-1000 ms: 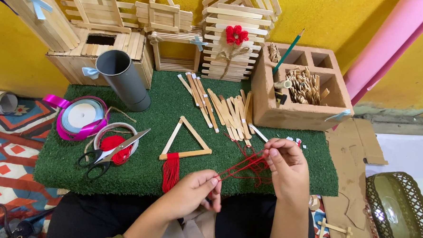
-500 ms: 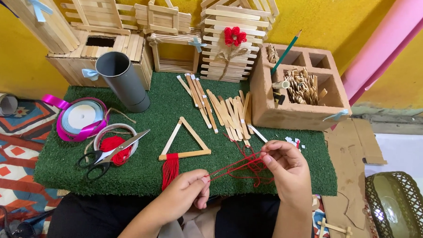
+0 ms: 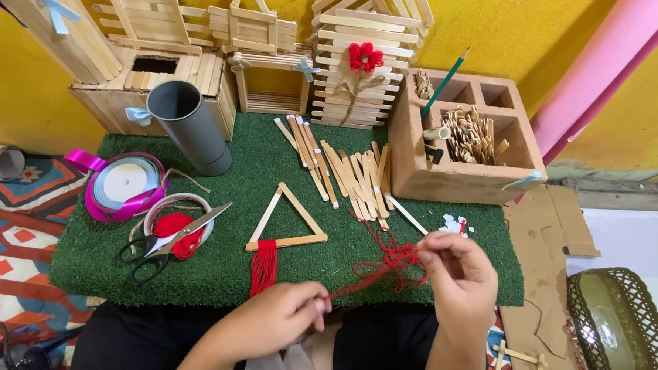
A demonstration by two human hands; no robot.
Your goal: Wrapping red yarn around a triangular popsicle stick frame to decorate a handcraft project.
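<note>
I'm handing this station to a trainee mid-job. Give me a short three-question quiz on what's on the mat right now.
1. True or false: the scissors lie across the spool of red thread.
2. What hangs from the stick triangle? A) blue ribbon B) red thread tassel C) paper flower
3. What do the left hand and right hand hold between them?

Key
1. True.
2. B, the red tassel on its bottom stick.
3. A strand of red thread, tangled near the right hand.
</note>
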